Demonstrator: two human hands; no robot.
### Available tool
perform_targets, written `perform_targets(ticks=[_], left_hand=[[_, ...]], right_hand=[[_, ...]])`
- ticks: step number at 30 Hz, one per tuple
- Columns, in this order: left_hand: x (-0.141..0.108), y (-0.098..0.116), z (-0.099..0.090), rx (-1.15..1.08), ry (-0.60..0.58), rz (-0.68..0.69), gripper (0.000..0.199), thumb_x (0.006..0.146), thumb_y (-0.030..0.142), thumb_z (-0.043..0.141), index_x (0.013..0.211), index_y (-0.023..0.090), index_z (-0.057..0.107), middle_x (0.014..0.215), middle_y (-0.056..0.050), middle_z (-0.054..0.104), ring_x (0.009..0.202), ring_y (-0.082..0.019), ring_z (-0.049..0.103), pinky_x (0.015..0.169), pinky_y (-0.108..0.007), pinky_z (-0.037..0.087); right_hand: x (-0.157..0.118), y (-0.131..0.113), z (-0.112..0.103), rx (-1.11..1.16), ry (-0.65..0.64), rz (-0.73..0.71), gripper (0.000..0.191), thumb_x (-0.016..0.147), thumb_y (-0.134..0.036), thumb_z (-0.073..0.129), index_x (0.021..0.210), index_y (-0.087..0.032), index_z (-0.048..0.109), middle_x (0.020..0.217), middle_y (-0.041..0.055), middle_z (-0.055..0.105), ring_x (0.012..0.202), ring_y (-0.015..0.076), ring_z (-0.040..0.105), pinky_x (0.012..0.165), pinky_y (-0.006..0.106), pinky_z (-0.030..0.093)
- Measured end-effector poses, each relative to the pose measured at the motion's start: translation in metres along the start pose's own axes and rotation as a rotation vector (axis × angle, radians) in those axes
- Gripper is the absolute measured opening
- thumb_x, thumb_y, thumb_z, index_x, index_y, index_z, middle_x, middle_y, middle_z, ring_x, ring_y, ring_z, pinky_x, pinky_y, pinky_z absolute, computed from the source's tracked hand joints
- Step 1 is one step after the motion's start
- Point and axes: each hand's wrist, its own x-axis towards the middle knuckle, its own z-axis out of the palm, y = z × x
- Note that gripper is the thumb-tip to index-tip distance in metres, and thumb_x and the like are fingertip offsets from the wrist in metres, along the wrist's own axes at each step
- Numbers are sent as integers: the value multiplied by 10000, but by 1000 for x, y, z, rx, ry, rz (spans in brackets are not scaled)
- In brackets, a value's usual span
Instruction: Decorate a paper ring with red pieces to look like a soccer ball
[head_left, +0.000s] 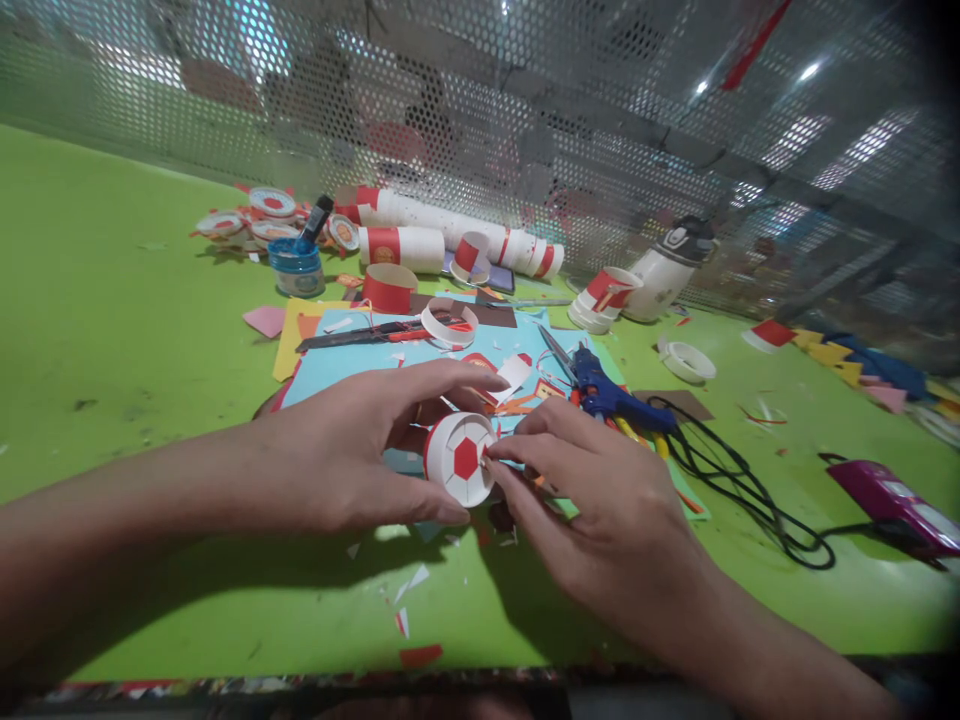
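A short white paper cup piece (pixel 453 490), its round face bearing a red hexagon with thin lines running outward, is tilted toward me. Around its left side and rim curl the thumb and fingers of my left hand (pixel 367 450), holding it. My right hand (pixel 592 490) pinches a tiny red piece at the right edge of the face; the fingertips mostly hide that piece. Beneath both hands lies light blue paper (pixel 337 385) strewn with scraps. Just beyond are a white paper ring (pixel 450 322), a black-and-red cutter (pixel 367 333) and scissors (pixel 556 352).
A blue glue gun (pixel 611 395) trails a black cord toward a magenta device (pixel 896 505) at right. Farther back stand a blue jar (pixel 296 268), stacked paper cups (pixel 457 225), a red-and-white cup (pixel 604 298) and a white bottle (pixel 667 275). Perforated metal (pixel 480 110) borders the green table.
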Motion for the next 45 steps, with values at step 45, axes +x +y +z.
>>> perform_targets(ticks=[45], left_hand=[[-1,1,-2,39,-22,5,611,683,228,781,1232,228,513,1204,-56,656,1059,-233,655,867,-324,555]], right_hand=[[-2,2,-4,69,-23,-2,170,877,-38,545,798,-113,676,845,94,643,742,179,586,621,296,421]])
